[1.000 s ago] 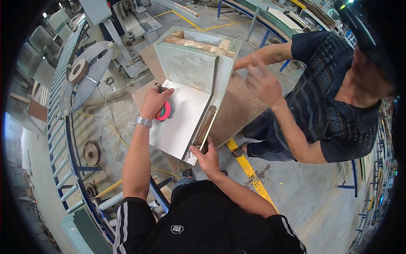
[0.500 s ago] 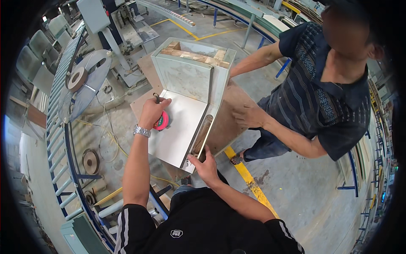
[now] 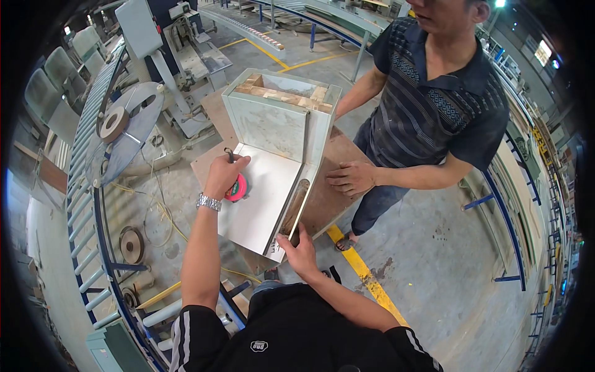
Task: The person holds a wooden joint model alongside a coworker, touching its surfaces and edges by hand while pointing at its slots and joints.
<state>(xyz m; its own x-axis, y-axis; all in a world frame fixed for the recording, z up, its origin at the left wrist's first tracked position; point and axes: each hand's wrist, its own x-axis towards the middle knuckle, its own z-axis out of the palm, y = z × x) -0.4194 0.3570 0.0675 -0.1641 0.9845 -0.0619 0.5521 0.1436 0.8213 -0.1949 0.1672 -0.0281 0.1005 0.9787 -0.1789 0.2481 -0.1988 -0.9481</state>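
My left hand [image 3: 224, 177] is closed around a pink and black tape measure [image 3: 236, 188] over the white lower panel [image 3: 263, 180], with a dark loop showing above my fingers. The panel belongs to an L-shaped boxy piece whose pale green upright block [image 3: 271, 127] has raw wood in its open top. Along the right side run a dark strip and a slotted edge [image 3: 295, 208]. My right hand [image 3: 300, 253] grips the near corner of that edge between thumb and fingers. Underneath is a brown board [image 3: 338, 158].
Across the board stands a co-worker [image 3: 434, 105], with one hand [image 3: 351, 178] flat on it and the other hidden behind the block. A roller conveyor [image 3: 83, 217] curves along the left, near a machine with a disc [image 3: 133, 121]. A yellow line [image 3: 365, 273] crosses the floor.
The co-worker has straightened up and shifted left in the picture, the hand on the board now lying flatter. My hands keep nearly the same places and holds.
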